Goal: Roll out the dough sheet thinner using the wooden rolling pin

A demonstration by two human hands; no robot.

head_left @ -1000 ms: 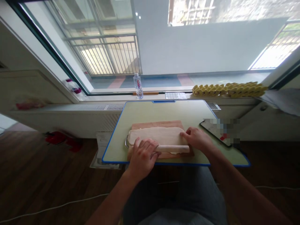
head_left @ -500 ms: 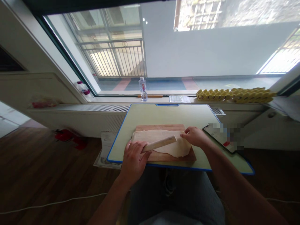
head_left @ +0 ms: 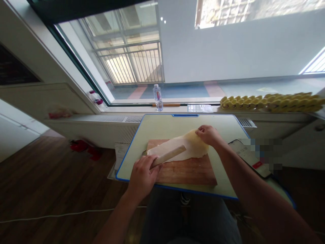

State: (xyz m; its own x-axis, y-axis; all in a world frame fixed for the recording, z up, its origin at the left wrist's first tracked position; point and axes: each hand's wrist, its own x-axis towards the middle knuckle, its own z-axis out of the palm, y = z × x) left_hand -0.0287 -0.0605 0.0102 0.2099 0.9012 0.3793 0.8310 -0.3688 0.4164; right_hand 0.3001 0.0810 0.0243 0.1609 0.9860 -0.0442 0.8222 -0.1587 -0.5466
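A flat sheet of rolled dough point(head_left: 175, 144) lies over the wooden board point(head_left: 188, 173), its right end lifted. My right hand point(head_left: 209, 135) pinches the dough's far right edge and holds it up off the board. My left hand point(head_left: 144, 171) is wrapped round the near left end of a wooden rolling pin point(head_left: 172, 154). The pin points up and to the right, above or against the dough; I cannot tell whether it touches. The dough's left end is partly hidden behind my left hand.
The board rests on a pale table point(head_left: 162, 125) with a blue rim. A tablet-like flat thing point(head_left: 246, 156) lies at the right. On the windowsill stand a water bottle point(head_left: 157, 98) and a yellow bumpy tray stack point(head_left: 269, 102). A white cable point(head_left: 76, 214) runs across the floor.
My right hand has raised the dough's right end and drawn it away from me, baring more of the board's near side. My left hand still grips the rolling pin. The view has shifted slightly.
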